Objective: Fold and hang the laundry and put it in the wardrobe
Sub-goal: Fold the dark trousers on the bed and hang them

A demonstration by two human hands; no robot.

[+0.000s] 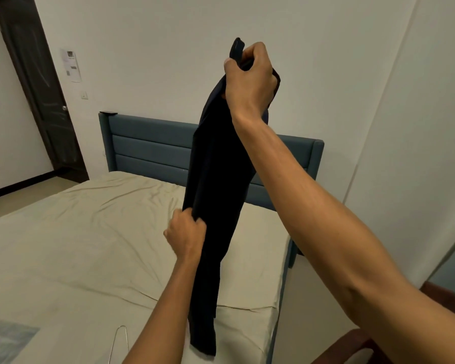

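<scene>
Dark garment (216,179), navy or black, hanging lengthwise in the air over the near right part of the bed (63,245), folded narrow along its length. Being held up high at its top end by the right hand (250,80), fingers (255,52) curled tight round the bunched cloth, a short loop of fabric poking out above the fist. Being pinched lower down along its left edge by the left hand (187,232), fingers (197,222) closed on a fold of the cloth about halfway down. Dangling below that grip, lower end reaching down near the mattress edge; touching the sheet or hanging just clear of it, cannot tell.

Lying on the sheet at the bottom of the view, just left of the left forearm: thin wire hanger (120,342), only partly showing. Showing at the bottom left corner: patch of pale blue fabric (8,340). Covering the mattress: cream sheet, wrinkled. Standing behind the garment: blue padded headboard (147,148), with a small dark object (108,112) resting on its left post. Standing far left: dark wooden door (37,88), with a paper notice (71,64) and a wall switch (84,95) on the white wall beside it.
</scene>
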